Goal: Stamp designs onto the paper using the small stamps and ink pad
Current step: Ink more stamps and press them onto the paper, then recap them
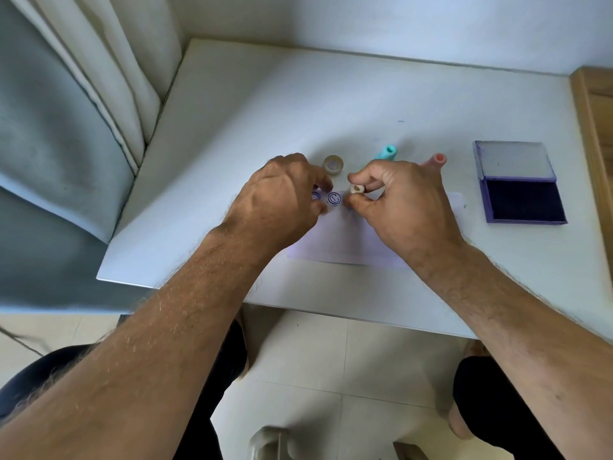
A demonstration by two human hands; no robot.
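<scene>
A pale lilac sheet of paper (345, 242) lies on the white table (331, 104). Two blue round prints (333, 198) show at its upper left. My right hand (398, 200) pinches a small beige stamp (357, 189) between thumb and fingers, just right of the prints. My left hand (282, 197) rests on the paper's left end, fingers curled down onto it and partly covering one print. A teal stamp (386, 152) and a coral stamp (436, 160) lie behind my right hand. The purple ink pad (522, 200) lies open at the right.
A small beige cap (333, 164) stands behind the paper, between my hands. A curtain (99, 78) hangs at the table's left edge. A wooden edge (593, 127) borders the table on the right. Below the table's front edge are my knees and a tiled floor.
</scene>
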